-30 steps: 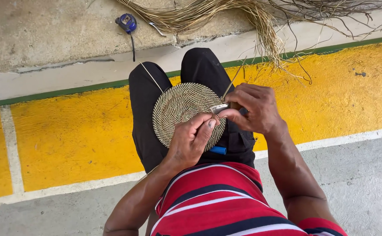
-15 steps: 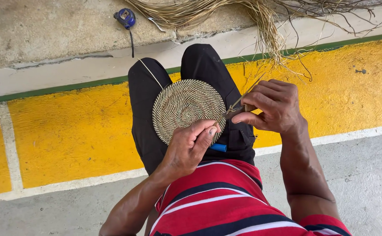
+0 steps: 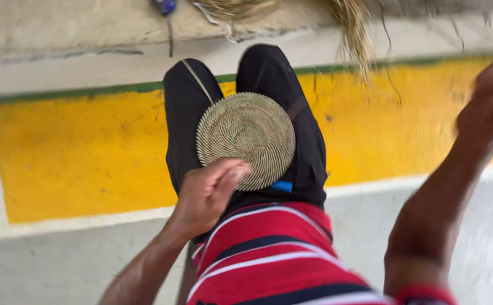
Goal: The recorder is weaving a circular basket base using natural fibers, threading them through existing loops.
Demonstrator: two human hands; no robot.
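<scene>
One woven disc (image 3: 245,139) — left hand (image 3: 207,195) gripping, lap-borne

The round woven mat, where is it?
In the head view, the round woven mat lies mid-picture on the person's lap, on the black trousers, its near edge pinched by the left hand.

1 round woven disc (image 3: 246,138) seen on lap, 2 hands counted, left hand (image 3: 207,195), right hand (image 3: 492,104) blurred, 1 bundle of dry fibre (image 3: 351,25), 1 blue obj. (image 3: 164,5), 2 black-clad legs (image 3: 269,73)
</scene>
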